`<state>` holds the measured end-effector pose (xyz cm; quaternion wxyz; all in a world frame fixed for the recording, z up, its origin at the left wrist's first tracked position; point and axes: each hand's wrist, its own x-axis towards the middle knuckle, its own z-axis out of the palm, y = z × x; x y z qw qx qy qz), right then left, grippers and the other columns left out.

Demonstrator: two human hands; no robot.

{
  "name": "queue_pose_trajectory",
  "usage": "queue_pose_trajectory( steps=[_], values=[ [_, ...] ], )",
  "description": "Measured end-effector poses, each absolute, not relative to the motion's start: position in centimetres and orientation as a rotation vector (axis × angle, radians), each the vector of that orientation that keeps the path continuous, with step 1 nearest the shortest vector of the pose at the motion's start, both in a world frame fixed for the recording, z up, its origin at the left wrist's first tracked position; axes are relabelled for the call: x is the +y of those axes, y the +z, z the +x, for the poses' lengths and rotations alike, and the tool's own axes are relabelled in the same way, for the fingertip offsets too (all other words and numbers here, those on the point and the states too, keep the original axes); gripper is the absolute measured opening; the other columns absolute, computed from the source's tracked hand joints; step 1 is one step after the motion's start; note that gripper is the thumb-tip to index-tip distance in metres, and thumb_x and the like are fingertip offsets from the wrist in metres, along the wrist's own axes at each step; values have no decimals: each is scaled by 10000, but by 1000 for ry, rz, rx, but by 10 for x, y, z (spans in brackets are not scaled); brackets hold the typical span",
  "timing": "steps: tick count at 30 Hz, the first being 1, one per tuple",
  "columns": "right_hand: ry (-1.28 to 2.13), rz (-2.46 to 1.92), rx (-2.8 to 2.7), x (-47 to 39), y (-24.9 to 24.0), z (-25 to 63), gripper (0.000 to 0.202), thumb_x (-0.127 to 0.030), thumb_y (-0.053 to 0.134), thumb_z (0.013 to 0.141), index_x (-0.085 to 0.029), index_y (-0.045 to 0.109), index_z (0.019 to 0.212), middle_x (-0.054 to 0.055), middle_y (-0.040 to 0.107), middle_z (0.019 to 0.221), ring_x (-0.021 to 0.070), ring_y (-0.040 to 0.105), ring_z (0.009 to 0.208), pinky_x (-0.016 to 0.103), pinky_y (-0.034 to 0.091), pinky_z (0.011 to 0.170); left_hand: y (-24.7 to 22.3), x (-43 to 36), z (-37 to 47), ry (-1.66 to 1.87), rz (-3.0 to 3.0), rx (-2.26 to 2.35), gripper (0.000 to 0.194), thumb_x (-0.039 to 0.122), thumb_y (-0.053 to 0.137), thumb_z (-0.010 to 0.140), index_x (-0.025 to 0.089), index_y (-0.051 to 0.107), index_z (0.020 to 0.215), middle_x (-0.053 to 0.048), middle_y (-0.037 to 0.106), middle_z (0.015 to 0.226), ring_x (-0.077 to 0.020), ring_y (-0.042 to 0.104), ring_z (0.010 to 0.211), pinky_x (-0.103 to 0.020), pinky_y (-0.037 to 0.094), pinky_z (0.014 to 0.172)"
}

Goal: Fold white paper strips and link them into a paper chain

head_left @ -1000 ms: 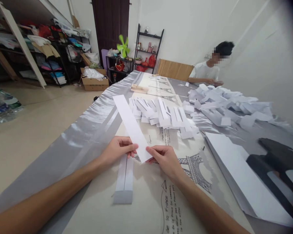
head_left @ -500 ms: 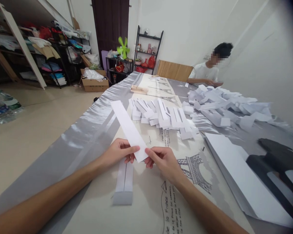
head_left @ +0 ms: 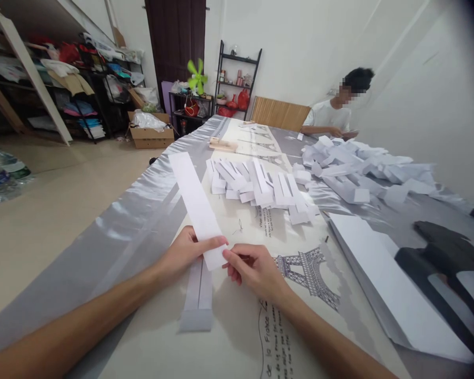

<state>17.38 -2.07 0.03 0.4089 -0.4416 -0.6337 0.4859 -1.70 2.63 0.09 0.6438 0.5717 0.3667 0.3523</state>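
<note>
A long white paper strip (head_left: pixel 195 202) slants up and away over the table, with its near end between my hands. My left hand (head_left: pixel 191 247) grips its left edge, thumb lying across the top near that end. My right hand (head_left: pixel 253 266) pinches the right corner of the same end, its other fingers curled beneath. Below my left hand a folded paper strip (head_left: pixel 198 295) with a lengthwise slit lies on the printed cover; its upper end is hidden. Beyond my hands lies a pile of folded paper strips (head_left: pixel 256 184).
A larger heap of white papers (head_left: pixel 363 163) lies at the right, near a person (head_left: pixel 334 113) across the table. A stack of white sheets (head_left: pixel 379 273) and a black-handled object (head_left: pixel 438 252) lie at right. A wooden piece (head_left: pixel 223 145) rests farther back.
The paper strip has shifted slightly left and turned more upright, with both hands still on it. The view has moved a little. The other person's hands have changed position.
</note>
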Motion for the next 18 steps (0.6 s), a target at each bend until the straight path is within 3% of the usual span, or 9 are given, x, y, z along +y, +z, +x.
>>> queue_pose_trajectory(
  steps=[5,9,18],
  values=[
    [1185,-1121,-1540,-19,4,174,377,-442,639,922,-179,658,654,-4,600,597,114,536,508,243,447,509,8,23,-18,744,1359,833,276,423,744,827,148,751,803,-57,741,836,-196,659,753,-259,502,666],
    [1196,-1067,-1390,-16,7,177,227,-411,718,871,-197,722,795,-9,617,656,120,529,553,262,460,556,16,20,-18,530,1529,760,231,385,738,820,170,766,900,-6,703,814,-146,602,696,-220,446,626],
    [1283,-1085,-1124,-13,-1,179,245,-421,790,805,-211,726,697,-12,587,636,113,453,547,267,386,547,17,23,-20,442,1645,775,321,450,697,822,133,727,864,-1,602,735,-149,514,663,-242,372,601]
  ],
)
